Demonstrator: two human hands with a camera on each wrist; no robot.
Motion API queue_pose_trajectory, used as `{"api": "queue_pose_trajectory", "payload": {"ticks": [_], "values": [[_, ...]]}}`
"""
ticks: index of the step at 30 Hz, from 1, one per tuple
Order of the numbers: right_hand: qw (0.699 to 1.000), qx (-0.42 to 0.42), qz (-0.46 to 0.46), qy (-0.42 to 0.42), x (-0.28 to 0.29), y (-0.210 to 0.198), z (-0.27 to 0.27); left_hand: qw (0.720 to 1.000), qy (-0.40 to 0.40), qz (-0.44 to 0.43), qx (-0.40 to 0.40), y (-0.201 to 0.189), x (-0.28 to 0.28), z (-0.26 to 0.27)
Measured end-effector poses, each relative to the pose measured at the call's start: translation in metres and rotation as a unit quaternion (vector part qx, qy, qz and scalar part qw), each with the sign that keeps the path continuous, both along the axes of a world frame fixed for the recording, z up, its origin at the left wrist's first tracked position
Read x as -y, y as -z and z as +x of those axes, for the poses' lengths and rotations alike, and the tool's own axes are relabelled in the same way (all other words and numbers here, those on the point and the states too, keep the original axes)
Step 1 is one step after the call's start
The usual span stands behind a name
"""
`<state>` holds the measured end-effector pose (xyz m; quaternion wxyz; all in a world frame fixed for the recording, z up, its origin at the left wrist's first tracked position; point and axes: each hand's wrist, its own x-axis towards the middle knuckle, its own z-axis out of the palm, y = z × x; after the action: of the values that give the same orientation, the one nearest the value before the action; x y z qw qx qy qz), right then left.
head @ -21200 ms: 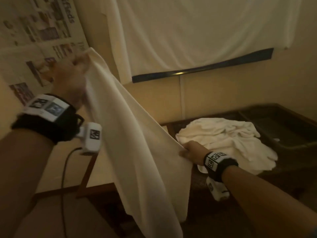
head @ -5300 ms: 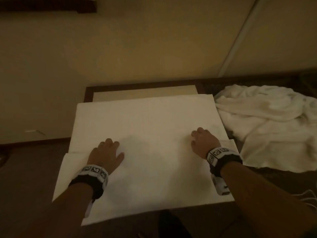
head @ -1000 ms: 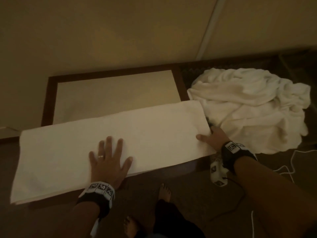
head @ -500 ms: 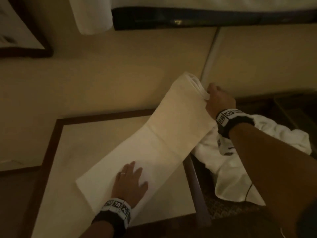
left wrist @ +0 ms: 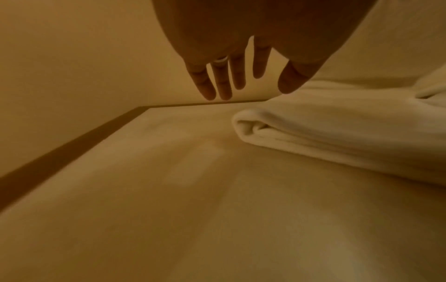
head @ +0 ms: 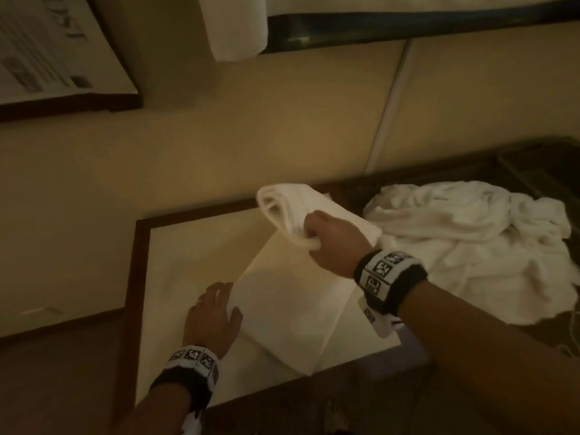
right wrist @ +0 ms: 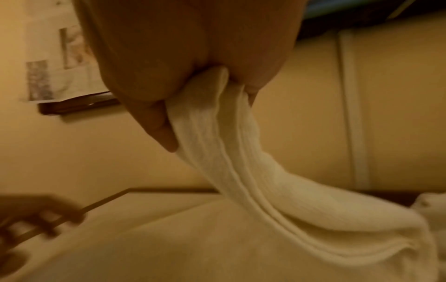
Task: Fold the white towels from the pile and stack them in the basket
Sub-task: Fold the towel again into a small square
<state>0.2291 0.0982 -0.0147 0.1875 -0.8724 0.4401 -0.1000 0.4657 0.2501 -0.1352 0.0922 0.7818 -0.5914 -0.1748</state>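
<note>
A long folded white towel [head: 292, 306] lies on the light-topped table [head: 188, 252]. My right hand [head: 317, 237] grips its far end in a fist and holds it raised, bent back over the flat part; the right wrist view shows thumb and fingers [right wrist: 159, 124] curled round the bunched edge of the towel [right wrist: 241, 181]. My left hand [head: 216, 312] sits at the towel's left edge with straight, spread fingers [left wrist: 222, 82], beside the towel fold [left wrist: 325, 137]. The pile of crumpled white towels [head: 470, 243] lies to the right. A dark basket [head: 539, 171] stands behind it, its inside hidden.
The table has a dark wooden frame [head: 138, 277] and stands against a beige wall. A framed newspaper sheet [head: 53, 58] and a hanging white cloth [head: 235, 26] are on the wall above. A thin white cable [head: 571, 334] trails at the right edge.
My right hand has brought the towel's end down and leftward over the lying part. My left hand has slid from the towel's surface to its left edge.
</note>
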Motion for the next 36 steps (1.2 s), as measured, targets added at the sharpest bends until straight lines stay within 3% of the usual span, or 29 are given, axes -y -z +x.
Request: {"api": "queue_pose_trajectory", "payload": {"ticks": [3,6,11,15,19,23,27,32,34,36], "values": [[0.997,-0.035,0.058,-0.046,-0.052,0.031,0.031,0.999,0.037,-0.028,0.024,-0.005,-0.016,0.017],[0.978,-0.151,0.098,-0.104,-0.100,0.079,0.042,0.995,0.066,-0.059,0.050,-0.008,-0.030,0.020],[0.971,-0.234,0.017,-0.052,-0.121,0.133,0.012,0.970,0.211,-0.071,0.096,0.002,-0.039,0.008],[0.971,-0.230,-0.014,0.066,-0.093,0.117,-0.013,0.945,0.287,-0.089,0.131,0.006,-0.015,-0.024],[0.977,-0.191,-0.021,0.097,-0.086,0.098,-0.031,0.935,0.301,-0.080,0.167,0.009,0.017,-0.050],[0.981,-0.160,-0.072,0.086,-0.083,0.084,-0.034,0.921,0.332,-0.078,0.188,-0.004,0.042,-0.053],[0.974,-0.180,-0.120,0.073,-0.080,0.084,-0.044,0.881,0.384,-0.184,0.207,-0.019,0.059,-0.033],[0.968,-0.234,-0.072,0.059,-0.096,0.101,-0.049,0.844,0.438,-0.234,0.200,-0.005,0.049,-0.016],[0.962,-0.261,-0.048,0.060,-0.104,0.112,-0.048,0.840,0.453,-0.222,0.199,0.009,0.036,-0.012],[0.962,-0.265,-0.027,0.067,-0.109,0.121,-0.049,0.855,0.443,-0.199,0.180,0.020,0.028,-0.007]]}}
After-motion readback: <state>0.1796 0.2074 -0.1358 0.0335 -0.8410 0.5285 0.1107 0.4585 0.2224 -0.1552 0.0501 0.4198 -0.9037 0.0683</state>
